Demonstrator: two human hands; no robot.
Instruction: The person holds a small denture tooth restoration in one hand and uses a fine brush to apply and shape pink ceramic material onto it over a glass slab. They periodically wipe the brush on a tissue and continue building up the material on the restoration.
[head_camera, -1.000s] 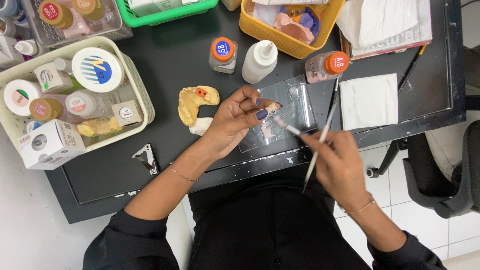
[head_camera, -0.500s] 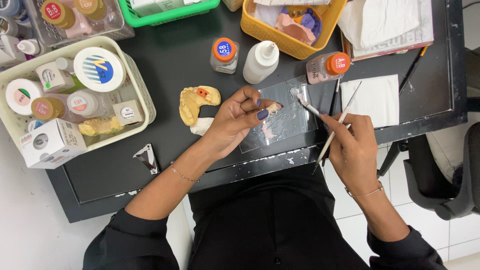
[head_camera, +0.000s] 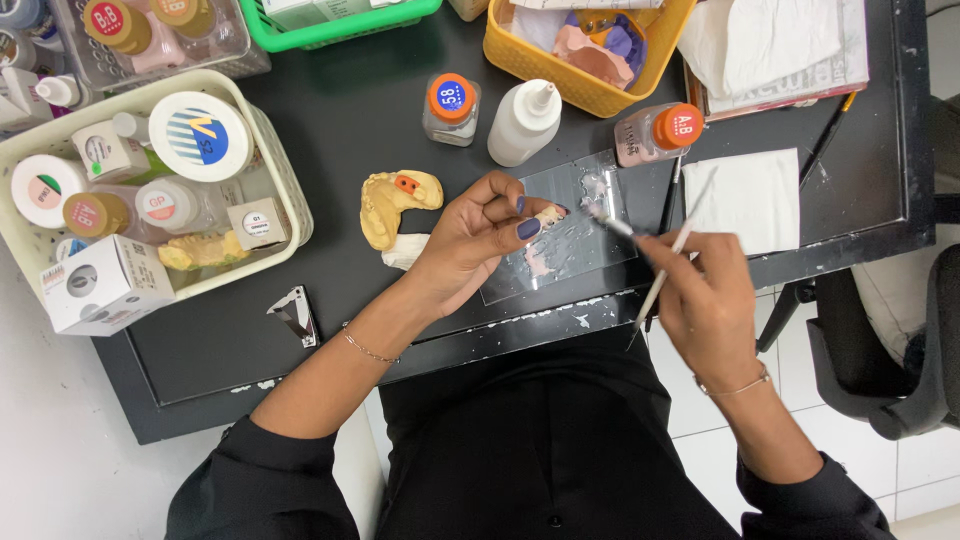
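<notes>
Your left hand (head_camera: 470, 240) pinches a small pale tooth piece (head_camera: 548, 214) between thumb and fingertips, just above the clear glass slab (head_camera: 600, 255) smeared with pinkish paste on the matt black worktop (head_camera: 330, 120). Your right hand (head_camera: 705, 295) closes around two thin brushes (head_camera: 665, 270); one fine tip reaches toward the piece. A yellow plaster jaw model (head_camera: 390, 205) lies beside the left hand, and a folded white tissue (head_camera: 755, 200) rests right of the slab.
</notes>
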